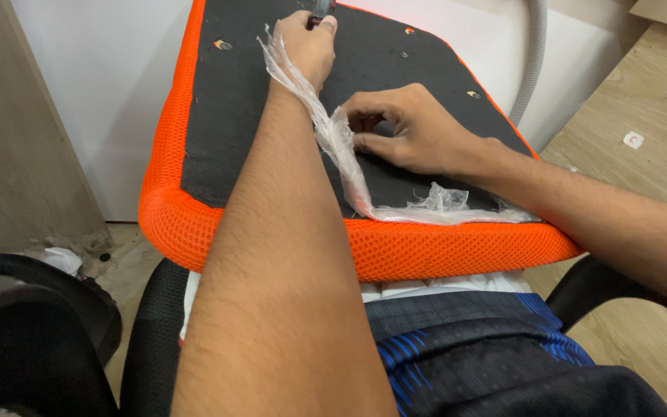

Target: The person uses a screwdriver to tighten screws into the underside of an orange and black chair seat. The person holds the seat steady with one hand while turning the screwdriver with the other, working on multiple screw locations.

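The right hand's (pixel 418 131) fingers (pixel 364 117) pinch the clear plastic wrap (pixel 349 158) against the black underside of the orange mesh seat cushion (pixel 272 93), while the left hand (pixel 306 42) clenches what may be a small cutter (pixel 319 8) at the far edge, so the wrap-stripping is mid-way and needs a steady pull.

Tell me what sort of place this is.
Probably a furniture assembly or repair workroom, not certain. An orange mesh chair seat lies underside up, clear plastic wrap partly on, beside a wooden panel, a grey hose and debris on the floor.
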